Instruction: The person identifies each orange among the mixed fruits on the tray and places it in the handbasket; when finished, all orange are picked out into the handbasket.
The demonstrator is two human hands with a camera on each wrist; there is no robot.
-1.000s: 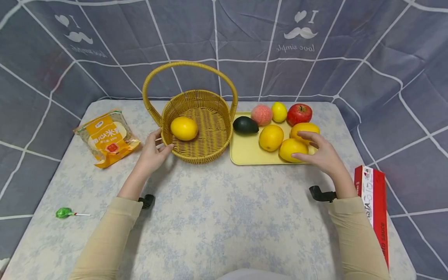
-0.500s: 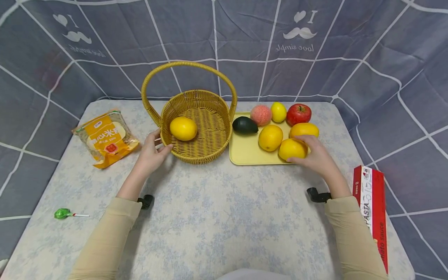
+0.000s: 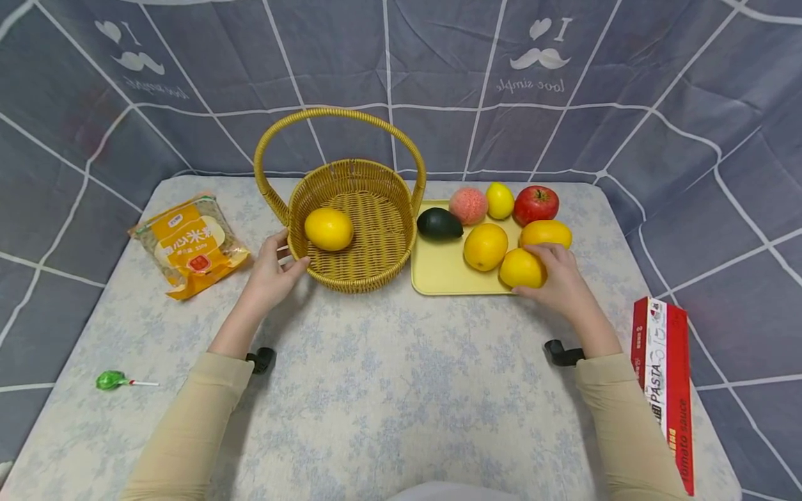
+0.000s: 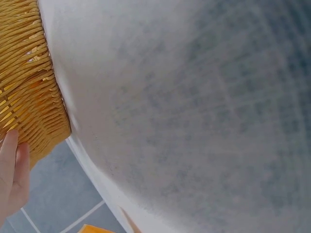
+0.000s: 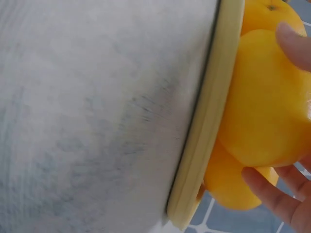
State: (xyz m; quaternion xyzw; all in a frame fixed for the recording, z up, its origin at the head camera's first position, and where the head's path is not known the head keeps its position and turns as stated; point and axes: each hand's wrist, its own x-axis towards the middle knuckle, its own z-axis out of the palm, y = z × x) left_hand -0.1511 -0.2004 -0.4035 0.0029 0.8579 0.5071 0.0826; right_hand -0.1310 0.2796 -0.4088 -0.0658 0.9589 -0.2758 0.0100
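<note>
My right hand (image 3: 560,280) grips a plump yellow oval fruit (image 3: 521,268), its fingers on the far side and its thumb in front. In the right wrist view this fruit (image 5: 265,104) lies between thumb and fingers, close over the tray's rim (image 5: 206,116). My left hand (image 3: 271,271) touches the left side of a woven basket (image 3: 360,282), fingers against the outer wall and thumb at the front rim. Straight fingers (image 4: 8,160) rest on the weave in the left wrist view. One yellow fruit (image 3: 328,229) lies inside the basket, towards its left.
The yellow tray (image 3: 438,278) also bears two more yellow fruits (image 3: 486,247), a dark green avocado (image 3: 440,224), a pink ball-shaped fruit (image 3: 468,206), a lemon (image 3: 500,200) and a red apple (image 3: 536,204). Around lie a snack bag (image 3: 191,247), a lollipop (image 3: 111,380) and a pasta box (image 3: 664,390).
My right hand has moved left and closed round the front yellow fruit, which it hovered beside with spread fingers a second ago. My left hand stays at the basket.
</note>
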